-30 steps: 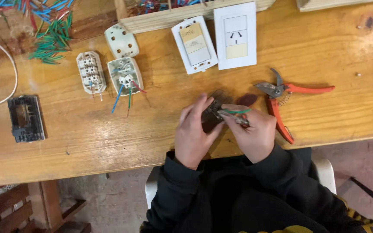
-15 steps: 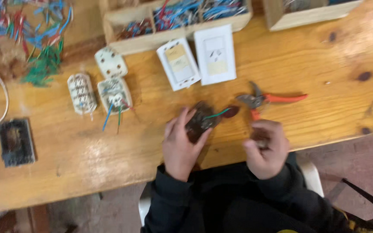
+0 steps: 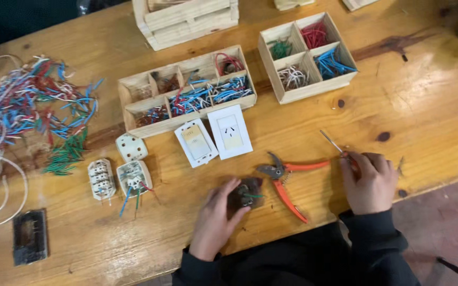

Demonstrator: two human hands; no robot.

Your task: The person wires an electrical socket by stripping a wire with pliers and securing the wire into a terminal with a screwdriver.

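My left hand rests on the wooden table and holds a small dark socket module with a green wire sticking out of it. My right hand lies farther right and grips a thin screwdriver whose metal shaft points up and to the left. Between the two hands lie orange-handled pliers with their jaws open.
Two white socket plates lie above the hands. Three white socket bodies sit to the left, one with coloured wires. A long wooden tray and a square one hold sorted wires. A loose wire pile and a dark plate are far left.
My right hand has left the socket module, moved to the right past the pliers and taken hold of the screwdriver. The view has tilted up, showing more of the table.
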